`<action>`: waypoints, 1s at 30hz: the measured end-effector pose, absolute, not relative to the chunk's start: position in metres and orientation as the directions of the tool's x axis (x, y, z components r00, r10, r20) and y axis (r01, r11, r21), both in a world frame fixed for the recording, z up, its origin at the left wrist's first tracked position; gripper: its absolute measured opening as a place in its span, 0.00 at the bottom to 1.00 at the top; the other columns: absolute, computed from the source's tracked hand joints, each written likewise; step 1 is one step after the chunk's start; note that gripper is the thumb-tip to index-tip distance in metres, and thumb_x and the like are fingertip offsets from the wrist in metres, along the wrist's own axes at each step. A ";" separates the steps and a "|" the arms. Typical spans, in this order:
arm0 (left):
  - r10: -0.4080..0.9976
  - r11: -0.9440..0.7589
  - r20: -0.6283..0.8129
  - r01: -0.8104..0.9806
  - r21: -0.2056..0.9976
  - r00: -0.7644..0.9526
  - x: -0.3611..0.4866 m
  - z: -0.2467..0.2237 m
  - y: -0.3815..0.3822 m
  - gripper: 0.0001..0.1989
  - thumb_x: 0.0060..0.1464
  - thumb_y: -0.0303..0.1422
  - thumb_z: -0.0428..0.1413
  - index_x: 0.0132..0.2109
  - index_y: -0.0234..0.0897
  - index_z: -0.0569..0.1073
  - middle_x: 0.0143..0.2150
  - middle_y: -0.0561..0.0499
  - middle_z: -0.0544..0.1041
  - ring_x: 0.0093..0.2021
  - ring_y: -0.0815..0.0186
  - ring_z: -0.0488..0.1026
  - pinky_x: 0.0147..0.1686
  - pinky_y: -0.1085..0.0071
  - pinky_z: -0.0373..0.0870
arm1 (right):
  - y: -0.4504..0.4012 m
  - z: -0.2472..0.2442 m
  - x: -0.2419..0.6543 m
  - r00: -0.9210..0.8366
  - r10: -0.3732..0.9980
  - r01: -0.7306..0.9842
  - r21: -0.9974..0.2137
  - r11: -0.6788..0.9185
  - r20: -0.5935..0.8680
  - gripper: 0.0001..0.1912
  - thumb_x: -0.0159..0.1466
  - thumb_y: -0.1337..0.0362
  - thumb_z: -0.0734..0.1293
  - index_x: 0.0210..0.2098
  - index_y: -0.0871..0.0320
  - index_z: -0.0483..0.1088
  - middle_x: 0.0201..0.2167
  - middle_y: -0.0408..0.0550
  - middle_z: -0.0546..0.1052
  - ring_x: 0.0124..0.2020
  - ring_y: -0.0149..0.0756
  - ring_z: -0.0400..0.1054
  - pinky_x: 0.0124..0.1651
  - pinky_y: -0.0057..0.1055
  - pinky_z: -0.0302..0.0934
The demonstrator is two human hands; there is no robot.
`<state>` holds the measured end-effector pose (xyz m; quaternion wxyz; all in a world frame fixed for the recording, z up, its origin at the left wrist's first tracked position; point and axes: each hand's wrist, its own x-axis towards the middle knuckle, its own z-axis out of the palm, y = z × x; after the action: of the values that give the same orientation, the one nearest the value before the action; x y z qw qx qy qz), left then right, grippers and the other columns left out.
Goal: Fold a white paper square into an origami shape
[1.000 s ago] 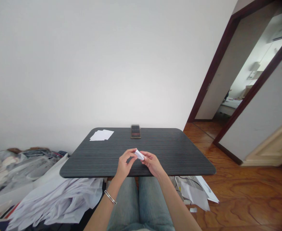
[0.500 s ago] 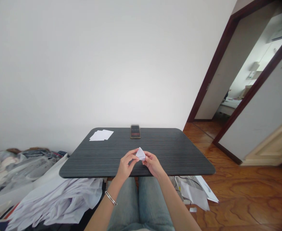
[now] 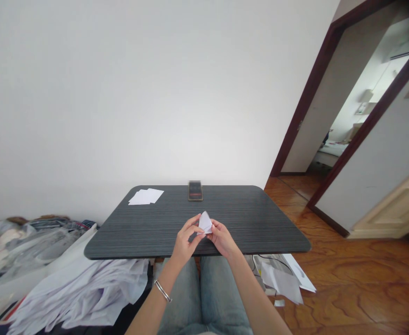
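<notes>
A small folded piece of white paper [image 3: 205, 222] is held up over the near part of the dark table [image 3: 246, 214], its pointed end upward. My left hand [image 3: 186, 237] pinches it from the left, thumb at its lower edge and fingers along its side. From the right, my right hand [image 3: 221, 237] grips the lower right corner between thumb and fingers. Fingers cover parts of the paper's edges, so I cannot see every fold.
White paper sheets [image 3: 145, 196] lie overlapping at the table's far left. A phone-like device [image 3: 195, 190] stands at the back edge against the wall. White cloth [image 3: 85, 288] is heaped at lower left. Papers and cables [image 3: 283, 281] are on the floor at right.
The folded paper has tipped slightly and its left side looks more open. My left fingers have shifted a little along it; both hands still hold it.
</notes>
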<state>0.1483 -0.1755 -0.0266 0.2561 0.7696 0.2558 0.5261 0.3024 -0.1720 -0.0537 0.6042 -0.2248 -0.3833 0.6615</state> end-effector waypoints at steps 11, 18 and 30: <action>0.851 -0.488 0.503 -0.127 0.864 0.153 0.162 -0.017 -0.174 0.07 0.53 0.33 0.53 0.33 0.34 0.72 0.45 0.43 0.72 0.45 0.61 0.70 0.43 0.67 0.68 | -0.173 -0.051 0.300 -0.128 0.981 -0.627 -0.778 0.033 0.145 0.13 0.49 0.58 0.73 0.31 0.60 0.74 0.24 0.42 0.72 0.21 0.23 0.60 0.24 0.20 0.59; 0.927 -0.317 0.352 -0.232 0.920 0.130 0.165 -0.007 -0.170 0.10 0.47 0.33 0.58 0.37 0.33 0.71 0.36 0.48 0.74 0.34 0.67 0.72 0.32 0.73 0.69 | -0.174 -0.051 0.299 -0.144 0.979 -0.624 -0.781 0.022 0.143 0.15 0.47 0.56 0.74 0.29 0.60 0.73 0.22 0.42 0.71 0.19 0.24 0.60 0.23 0.21 0.58; 0.944 -0.227 0.237 -0.069 0.971 0.228 0.159 -0.001 -0.162 0.10 0.46 0.36 0.56 0.27 0.34 0.65 0.19 0.57 0.66 0.17 0.74 0.61 0.13 0.80 0.57 | -0.174 -0.053 0.299 -0.169 0.974 -0.591 -0.806 0.025 0.154 0.13 0.48 0.59 0.74 0.29 0.59 0.72 0.23 0.42 0.72 0.20 0.25 0.61 0.23 0.21 0.58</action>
<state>0.1585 -0.1623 -0.0013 0.5035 0.6003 0.3645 0.5032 0.2988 -0.1738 -0.0530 0.5974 -0.2423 -0.3946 0.6548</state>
